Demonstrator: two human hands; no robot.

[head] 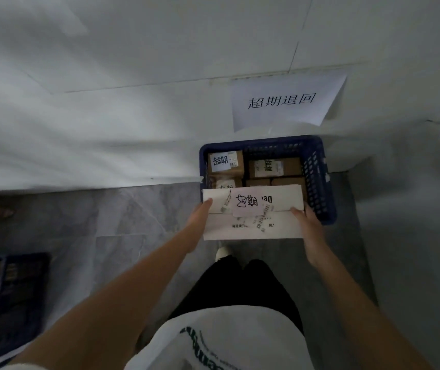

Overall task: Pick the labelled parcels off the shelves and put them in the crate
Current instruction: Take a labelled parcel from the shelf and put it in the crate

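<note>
Both hands hold a flat white parcel [253, 212] over the near edge of the blue crate [317, 177]: the left hand [199, 218] grips its left edge, the right hand [308, 227] its right edge. Brown labelled boxes [225, 161] lie inside the crate. A paper sign [285, 101] hangs on the wall beyond.

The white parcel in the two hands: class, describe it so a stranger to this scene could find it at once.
Find the blue crate on the floor below the paper sign on the wall. The white parcel is held over its near edge by the left hand and right hand. Unlike the brown cardboard boxes inside, it is white, flat and wide.
</note>
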